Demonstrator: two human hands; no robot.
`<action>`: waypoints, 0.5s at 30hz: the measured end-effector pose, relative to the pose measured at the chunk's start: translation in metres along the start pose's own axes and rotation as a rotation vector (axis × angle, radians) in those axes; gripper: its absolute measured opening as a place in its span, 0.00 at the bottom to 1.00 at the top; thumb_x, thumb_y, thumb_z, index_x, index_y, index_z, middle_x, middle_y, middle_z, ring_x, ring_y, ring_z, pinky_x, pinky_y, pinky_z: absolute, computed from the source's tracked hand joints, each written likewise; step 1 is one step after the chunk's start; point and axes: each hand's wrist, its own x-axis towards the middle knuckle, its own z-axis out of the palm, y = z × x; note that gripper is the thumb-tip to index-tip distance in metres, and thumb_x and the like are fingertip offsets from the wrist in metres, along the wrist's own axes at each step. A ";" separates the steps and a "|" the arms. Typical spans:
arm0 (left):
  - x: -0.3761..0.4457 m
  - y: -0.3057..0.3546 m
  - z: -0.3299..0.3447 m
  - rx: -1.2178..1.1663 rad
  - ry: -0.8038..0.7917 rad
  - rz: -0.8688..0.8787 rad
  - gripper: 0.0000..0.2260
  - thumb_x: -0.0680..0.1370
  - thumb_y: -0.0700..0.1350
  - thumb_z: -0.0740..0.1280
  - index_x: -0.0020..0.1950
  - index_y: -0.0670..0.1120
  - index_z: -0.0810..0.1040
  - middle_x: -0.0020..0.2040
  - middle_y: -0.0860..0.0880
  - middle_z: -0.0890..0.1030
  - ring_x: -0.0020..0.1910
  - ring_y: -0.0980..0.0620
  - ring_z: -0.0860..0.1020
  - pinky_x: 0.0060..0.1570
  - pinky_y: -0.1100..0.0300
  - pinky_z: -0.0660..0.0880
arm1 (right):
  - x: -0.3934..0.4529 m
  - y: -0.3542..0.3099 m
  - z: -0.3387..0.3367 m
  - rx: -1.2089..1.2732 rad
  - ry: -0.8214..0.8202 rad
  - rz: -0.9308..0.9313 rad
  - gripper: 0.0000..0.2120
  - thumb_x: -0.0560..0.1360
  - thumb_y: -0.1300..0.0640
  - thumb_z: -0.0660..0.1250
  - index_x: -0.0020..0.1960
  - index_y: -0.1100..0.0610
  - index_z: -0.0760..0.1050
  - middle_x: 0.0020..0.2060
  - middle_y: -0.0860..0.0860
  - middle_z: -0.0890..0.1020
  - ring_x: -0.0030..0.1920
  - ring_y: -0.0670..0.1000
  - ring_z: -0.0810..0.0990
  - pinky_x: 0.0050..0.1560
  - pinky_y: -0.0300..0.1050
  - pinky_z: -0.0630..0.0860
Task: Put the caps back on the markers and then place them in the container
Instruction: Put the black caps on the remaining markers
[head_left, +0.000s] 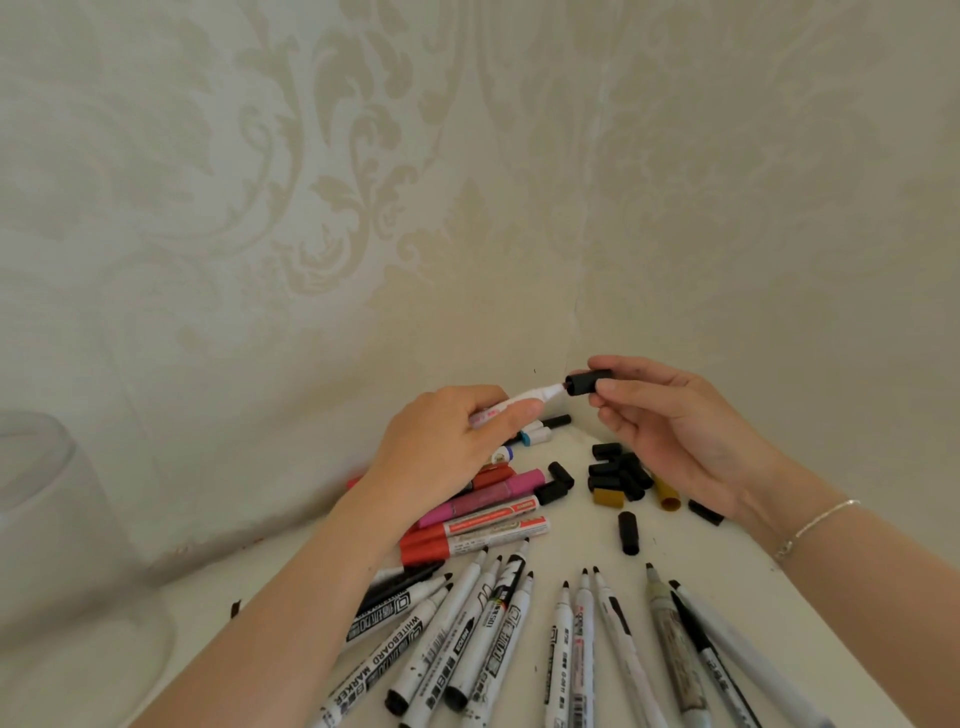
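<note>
Uncapped markers (519, 639) lying fanned on the table (670, 540). Left hand (447, 441) gripping a white marker (524, 401); right hand (675, 431) pinching a black cap (587, 382), its mouth touching the marker's tip.

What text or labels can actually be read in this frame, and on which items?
"WHITEBOARD MARKER": on the barrel of an uncapped white marker at the lower left of the pile.
Print on the other white markers, on the red marker and on the marker held in the left hand: too small or blurred to read.
</note>
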 end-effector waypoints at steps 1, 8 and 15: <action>0.000 0.000 0.000 0.007 -0.004 -0.002 0.27 0.72 0.70 0.52 0.40 0.51 0.79 0.30 0.48 0.76 0.29 0.52 0.72 0.33 0.57 0.68 | 0.000 0.001 0.001 -0.004 0.004 -0.005 0.15 0.66 0.68 0.68 0.53 0.62 0.80 0.46 0.57 0.84 0.40 0.48 0.82 0.44 0.35 0.80; 0.000 0.001 0.003 0.132 -0.017 0.023 0.20 0.77 0.66 0.54 0.43 0.54 0.78 0.29 0.52 0.74 0.30 0.54 0.73 0.30 0.59 0.64 | 0.001 0.007 0.014 -0.207 0.008 -0.061 0.11 0.71 0.71 0.68 0.52 0.61 0.79 0.45 0.57 0.85 0.40 0.49 0.82 0.43 0.35 0.79; -0.001 -0.001 0.008 0.067 -0.012 0.102 0.17 0.79 0.64 0.53 0.65 0.64 0.72 0.45 0.55 0.83 0.42 0.53 0.80 0.44 0.52 0.77 | 0.002 0.007 0.018 -0.291 0.066 -0.116 0.07 0.70 0.70 0.70 0.47 0.62 0.79 0.41 0.59 0.85 0.38 0.51 0.83 0.42 0.37 0.80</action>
